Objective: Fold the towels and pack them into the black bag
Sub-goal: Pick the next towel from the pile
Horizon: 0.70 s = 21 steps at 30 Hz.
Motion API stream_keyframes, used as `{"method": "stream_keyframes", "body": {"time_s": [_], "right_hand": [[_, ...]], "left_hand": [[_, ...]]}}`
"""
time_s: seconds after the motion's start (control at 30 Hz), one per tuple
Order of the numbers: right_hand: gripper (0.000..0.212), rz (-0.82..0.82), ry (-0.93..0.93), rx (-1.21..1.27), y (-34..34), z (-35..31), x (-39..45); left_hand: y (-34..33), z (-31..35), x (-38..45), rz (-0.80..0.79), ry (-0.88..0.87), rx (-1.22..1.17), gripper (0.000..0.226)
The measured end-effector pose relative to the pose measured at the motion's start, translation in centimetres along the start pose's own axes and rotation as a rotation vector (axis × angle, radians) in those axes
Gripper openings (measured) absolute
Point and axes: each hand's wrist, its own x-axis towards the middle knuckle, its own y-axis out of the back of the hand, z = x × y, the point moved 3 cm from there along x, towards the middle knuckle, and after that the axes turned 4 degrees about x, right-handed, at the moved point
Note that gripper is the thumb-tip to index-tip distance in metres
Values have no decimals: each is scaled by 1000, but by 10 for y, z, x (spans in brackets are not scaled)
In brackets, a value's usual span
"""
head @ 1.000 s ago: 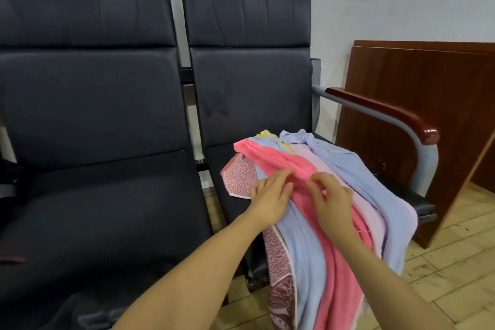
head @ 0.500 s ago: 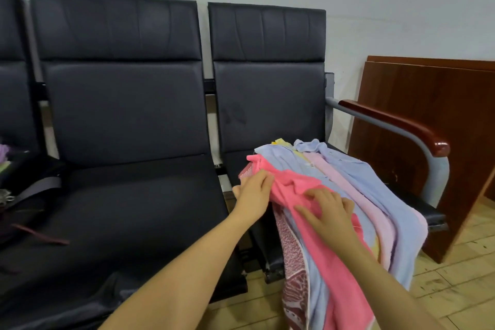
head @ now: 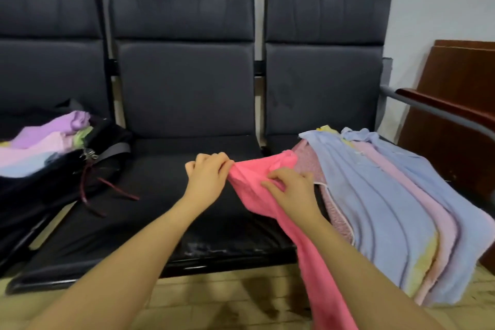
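The bright pink terry towel (head: 278,211) has been pulled left off the right-hand pile of pastel towels (head: 388,209). Left hand (head: 207,178) pinches its far corner, right hand (head: 292,190) grips beside; black fabric bag (head: 34,182) far left.

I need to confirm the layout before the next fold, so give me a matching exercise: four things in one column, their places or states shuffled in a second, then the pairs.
Things:
1. bright pink towel
2. black fabric bag
3. pile of unfolded blue and pink towels
4. dark red wooden armrest

Places or states:
A. spread over the right seat
B. gripped by left hand and right hand
C. at the far right end of the seats
D. on the left seat, folded towels inside

Pairs: 1-B, 2-D, 3-A, 4-C
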Motion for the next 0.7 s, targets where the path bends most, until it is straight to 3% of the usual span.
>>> {"method": "stream_keyframes", "body": {"time_s": [0.17,0.3,0.4,0.53,0.63,0.7], "right_hand": [[26,-147,89,-35,-62,-44,5],[18,-185,140,-10,-95,-77,17],[14,-324,74,-4,-120,-93,26],[24,-490,75,-136,-139,-93,25],[29,-611,106,-231,-138,-85,15],[34,-643,114,-299,-133,-78,9]], "left_hand": [[26,-71,-34,-30,70,134,23],[40,-109,-42,-3,289,145,26],[46,-129,-40,-7,368,210,27],[49,-152,-42,-87,334,373,29],[44,-161,-48,-176,251,344,28],[41,-158,-54,-252,121,317,45]]}}
